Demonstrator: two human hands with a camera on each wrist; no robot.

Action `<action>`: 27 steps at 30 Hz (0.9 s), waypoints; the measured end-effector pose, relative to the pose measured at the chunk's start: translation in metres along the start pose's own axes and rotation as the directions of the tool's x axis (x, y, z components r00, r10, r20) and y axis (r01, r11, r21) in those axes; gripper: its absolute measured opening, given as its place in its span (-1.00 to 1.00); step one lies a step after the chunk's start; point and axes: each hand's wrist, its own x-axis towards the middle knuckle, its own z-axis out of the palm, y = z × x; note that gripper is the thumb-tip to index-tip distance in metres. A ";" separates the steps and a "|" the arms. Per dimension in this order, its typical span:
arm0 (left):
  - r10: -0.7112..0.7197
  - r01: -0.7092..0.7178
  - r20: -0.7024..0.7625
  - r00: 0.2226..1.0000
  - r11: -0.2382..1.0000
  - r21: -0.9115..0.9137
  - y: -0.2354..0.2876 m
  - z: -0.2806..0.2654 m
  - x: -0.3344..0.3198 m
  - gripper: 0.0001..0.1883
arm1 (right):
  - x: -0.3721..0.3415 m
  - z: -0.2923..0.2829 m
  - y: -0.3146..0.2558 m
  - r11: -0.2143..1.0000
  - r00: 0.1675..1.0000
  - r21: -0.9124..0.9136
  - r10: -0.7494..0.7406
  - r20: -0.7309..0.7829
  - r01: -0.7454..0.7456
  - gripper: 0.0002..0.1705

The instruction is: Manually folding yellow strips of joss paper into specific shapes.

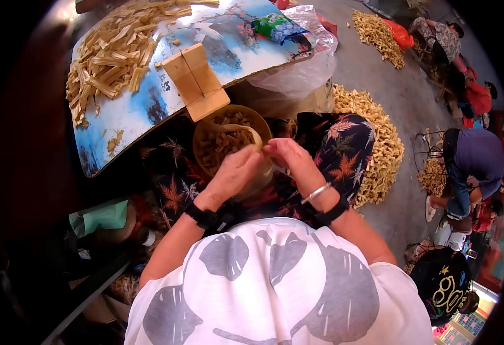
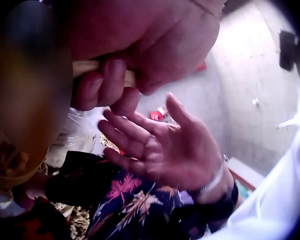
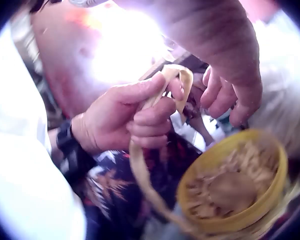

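My left hand (image 1: 237, 173) grips a long pale strip (image 3: 142, 175), its fingers curled round it in the right wrist view. The strip's upper end bends into a loop above the thumb; its lower part hangs down past the yellow bowl (image 3: 282, 172). Beside the loop is my right hand (image 3: 222, 45), fingers slightly bent and holding nothing. In the left wrist view the right hand (image 2: 177, 152) shows its palm with the fingers spread, below the left hand (image 2: 155, 37). Small folded pieces (image 1: 209, 150) lie inside the bowl, between the person's legs.
A wooden block stand (image 1: 197, 86) with a thin rod sits at the edge of the painted table (image 1: 160, 106). Cut strips (image 1: 111, 54) are heaped on the table. Folded pieces (image 1: 381, 149) cover the floor at right, and several people are farther right.
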 end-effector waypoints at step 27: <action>-0.261 0.261 0.012 0.965 0.965 0.030 0.007 0.023 -0.002 -0.60 | 0.015 -0.035 -0.033 0.935 0.930 -0.076 -0.353 -0.097 0.347 -0.72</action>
